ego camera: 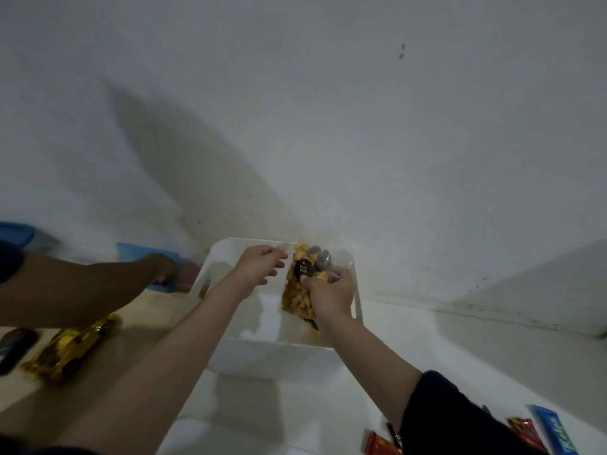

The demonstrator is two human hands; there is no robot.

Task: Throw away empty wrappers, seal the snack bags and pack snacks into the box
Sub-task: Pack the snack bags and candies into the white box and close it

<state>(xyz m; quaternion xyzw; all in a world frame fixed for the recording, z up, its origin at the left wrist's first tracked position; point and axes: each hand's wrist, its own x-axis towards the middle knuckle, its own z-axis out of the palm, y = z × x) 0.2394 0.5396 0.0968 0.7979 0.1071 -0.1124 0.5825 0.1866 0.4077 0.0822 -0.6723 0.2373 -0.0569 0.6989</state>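
A clear bag of yellow snacks (297,295) with a round black label hangs upright over the white box (279,348) that stands against the wall. My right hand (328,290) grips the bag at its middle. My left hand (262,262) pinches the bag's clear top edge at the upper left. The bag's lower part reaches down inside the box.
Another person's arm (85,284) reaches in from the left toward a blue object (147,254) by the wall. A gold foil bag (70,348) and a dark packet (14,348) lie at left. Red wrappers (381,444), (525,433) and a blue bar (558,433) lie at bottom right.
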